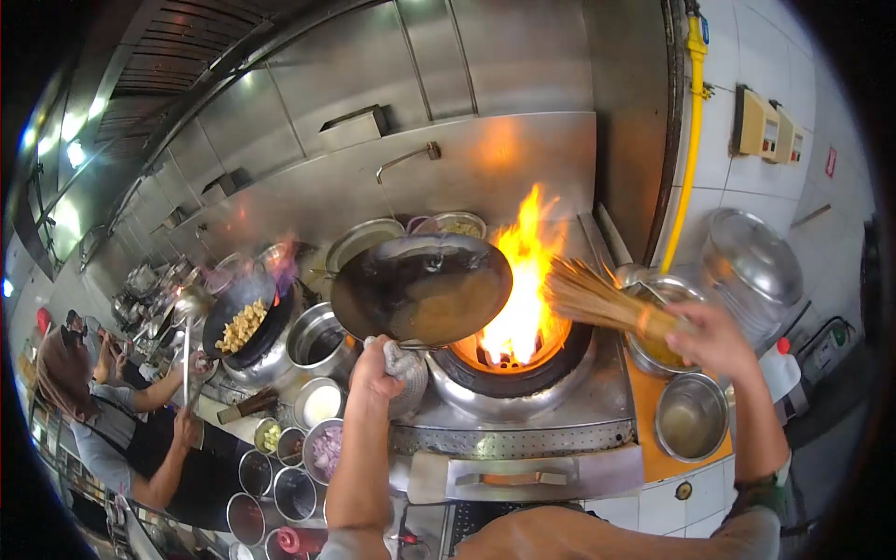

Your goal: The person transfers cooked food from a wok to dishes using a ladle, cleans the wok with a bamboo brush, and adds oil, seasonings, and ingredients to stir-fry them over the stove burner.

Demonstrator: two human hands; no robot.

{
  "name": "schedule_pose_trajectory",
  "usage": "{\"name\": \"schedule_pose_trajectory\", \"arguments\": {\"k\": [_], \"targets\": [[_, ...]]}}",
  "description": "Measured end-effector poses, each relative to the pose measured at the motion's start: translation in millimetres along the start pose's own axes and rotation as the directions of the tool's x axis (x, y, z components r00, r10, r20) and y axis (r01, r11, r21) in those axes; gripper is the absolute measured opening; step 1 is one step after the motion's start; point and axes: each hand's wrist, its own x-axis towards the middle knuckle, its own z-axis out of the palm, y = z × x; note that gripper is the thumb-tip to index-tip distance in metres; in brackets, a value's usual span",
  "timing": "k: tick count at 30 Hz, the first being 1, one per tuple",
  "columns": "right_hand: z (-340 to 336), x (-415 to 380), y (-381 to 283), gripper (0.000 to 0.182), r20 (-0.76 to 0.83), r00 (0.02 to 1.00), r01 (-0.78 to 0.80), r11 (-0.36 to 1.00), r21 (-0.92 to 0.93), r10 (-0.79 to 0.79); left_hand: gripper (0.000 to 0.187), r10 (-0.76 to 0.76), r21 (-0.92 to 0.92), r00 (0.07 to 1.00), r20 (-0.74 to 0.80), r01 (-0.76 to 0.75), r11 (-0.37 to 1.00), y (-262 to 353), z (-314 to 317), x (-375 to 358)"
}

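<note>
My left hand (381, 373) is closed round the near edge of a large dark wok (420, 289), with a grey cloth (408, 378) bunched in the grip. The wok is lifted and tilted beside the burner, and brownish liquid shows inside it. In my right hand (714, 338) is a bamboo wok brush (607, 299), gripped at its bound end. Its bristles point left toward tall orange flames (525, 280) rising from the round burner (513, 350).
Left, a co-worker (121, 420) holds a ladle over a wok of browned food (243, 327). Bowls of chopped onion (327, 451) and several steel pots stand between us. At right are a steel pot (691, 417), a white jug (779, 369) and a yellow gas pipe (693, 140).
</note>
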Motion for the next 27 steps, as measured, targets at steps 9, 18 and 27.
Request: {"name": "schedule_pose_trajectory", "arguments": {"k": [9, 18, 27], "targets": [[39.9, -91.7, 78.0, 0.042, -0.213, 0.967, -0.127, 0.990, 0.057, 0.137, 0.010, 0.315, 0.157, 0.929, -0.196, -0.287, 0.945, 93.2, 8.3, 75.1], [72.3, -140.8, 43.3, 0.039, -0.395, 0.825, -0.406, 0.910, 0.082, 0.404, 0.039, 0.584, 0.525, 0.568, -0.580, -0.288, 0.801, 134.1, 93.1, 169.8], [102.4, -154.4, 41.1, 0.039, -0.494, 0.732, -0.440, 0.879, 0.182, 0.468, 0.038, 0.960, 0.969, 0.265, -0.090, -0.197, 0.146, 86.4, 174.0, 212.5]]}}
